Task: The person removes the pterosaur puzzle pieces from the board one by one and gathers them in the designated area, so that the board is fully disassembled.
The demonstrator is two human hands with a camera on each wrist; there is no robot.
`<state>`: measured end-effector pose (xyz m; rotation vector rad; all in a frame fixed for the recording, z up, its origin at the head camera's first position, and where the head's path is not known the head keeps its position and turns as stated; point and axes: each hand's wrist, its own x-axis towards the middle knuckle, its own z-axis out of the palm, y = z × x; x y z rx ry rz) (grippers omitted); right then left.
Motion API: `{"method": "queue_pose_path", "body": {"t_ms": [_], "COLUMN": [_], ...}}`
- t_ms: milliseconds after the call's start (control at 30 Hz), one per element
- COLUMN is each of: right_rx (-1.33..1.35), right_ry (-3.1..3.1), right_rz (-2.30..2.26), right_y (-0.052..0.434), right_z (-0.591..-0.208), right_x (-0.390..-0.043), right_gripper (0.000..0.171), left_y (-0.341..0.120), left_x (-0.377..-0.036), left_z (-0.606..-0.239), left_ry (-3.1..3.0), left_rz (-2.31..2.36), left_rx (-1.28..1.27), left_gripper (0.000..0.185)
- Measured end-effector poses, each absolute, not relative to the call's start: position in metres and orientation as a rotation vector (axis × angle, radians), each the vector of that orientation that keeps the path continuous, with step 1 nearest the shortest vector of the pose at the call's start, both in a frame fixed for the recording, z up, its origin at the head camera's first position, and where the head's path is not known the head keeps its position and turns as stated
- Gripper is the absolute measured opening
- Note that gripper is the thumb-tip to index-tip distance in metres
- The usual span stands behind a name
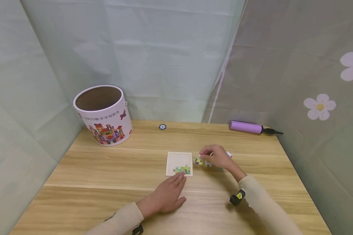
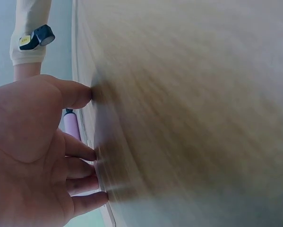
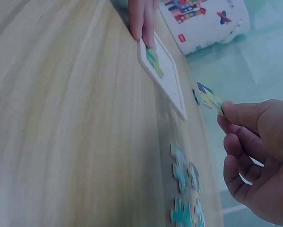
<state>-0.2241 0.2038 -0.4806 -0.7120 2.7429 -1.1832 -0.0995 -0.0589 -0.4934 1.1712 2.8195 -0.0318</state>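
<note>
The left hand [image 1: 166, 195] lies flat on the table [image 1: 106, 182], straight fingertips pinning the puzzle frame's [image 1: 179, 164] near edge. The right hand [image 1: 217, 157] pinches a puzzle piece [image 3: 210, 98] lifted just beside the frame. Such a light fingertip pinch could drop it among the loose pieces [image 3: 186, 194], or a push could skid the frame.

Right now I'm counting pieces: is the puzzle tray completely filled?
No: the puzzle tray holds only a few joined pieces along its near edge, with the rest of its white inside bare.
</note>
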Motion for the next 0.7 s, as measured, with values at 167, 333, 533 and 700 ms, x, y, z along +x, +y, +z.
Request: {"method": "queue_pose_path", "body": {"t_ms": [167,333,533,700], "right_rx": [-0.724,-0.780,-0.808,-0.777], "right_ry": [2.747,2.752,2.761,2.756], "right_rz": [-1.178,-1.130,-1.077,-1.090], "right_y": [0.220,0.230,0.235,0.238], "right_z": [-0.482,-0.485,-0.488,-0.495], "right_x": [-0.217,-0.206,-0.196,-0.191], "right_gripper": [0.007,0.008,0.007,0.005], "left_y": [-0.058,-0.059,-0.059,-0.059], "left_x": [-0.100,-0.100,-0.100,-0.100], "left_z": [-0.494,-0.494,-0.494,-0.495], "left_ry": [2.813,2.820,2.826,2.823], "left_rz": [0.002,-0.020,-0.042,-0.037], "left_rx": [1.150,1.169,1.183,1.183], "left_gripper": [0.070,0.069,0.069,0.069]}}
